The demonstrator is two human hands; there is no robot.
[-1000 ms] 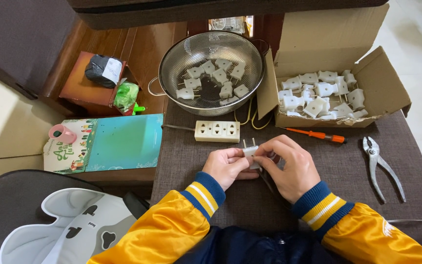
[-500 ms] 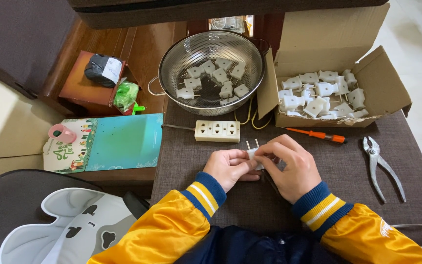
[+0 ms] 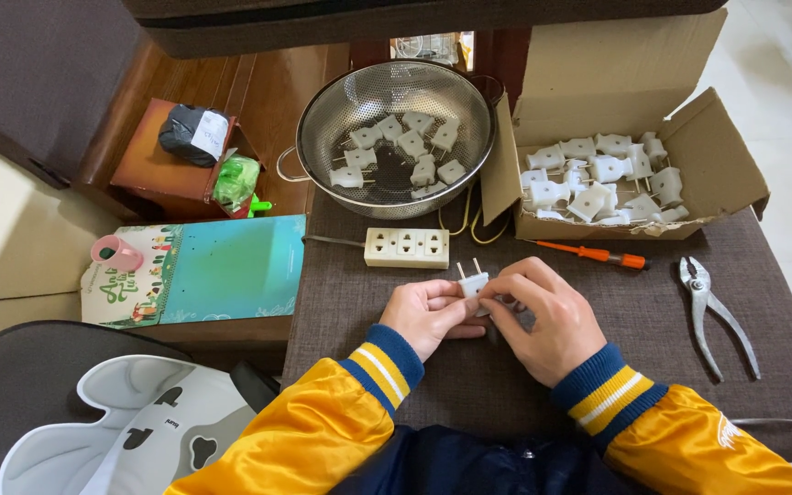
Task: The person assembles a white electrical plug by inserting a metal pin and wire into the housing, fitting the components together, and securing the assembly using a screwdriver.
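Note:
A small white two-pin plug (image 3: 473, 282) is pinched between my left hand (image 3: 428, 314) and my right hand (image 3: 543, 316) over the brown table mat (image 3: 653, 312), its pins pointing away from me. Just beyond the hands lies a cream power strip (image 3: 406, 247) with three sockets. A metal colander (image 3: 394, 137) behind it holds several white plugs. An open cardboard box (image 3: 717, 174) at the right back is filled with more of the same plugs.
An orange-handled screwdriver (image 3: 593, 254) lies in front of the box. Steel pliers (image 3: 709, 307) rest at the right. A teal book (image 3: 199, 270) and a wooden stool with a black bundle (image 3: 190, 133) are to the left. A grey cushion (image 3: 130, 431) is at the lower left.
Both hands have shifted slightly around the plug, turning it so its two pins stand out past my fingers. Everything else on the table stays put.

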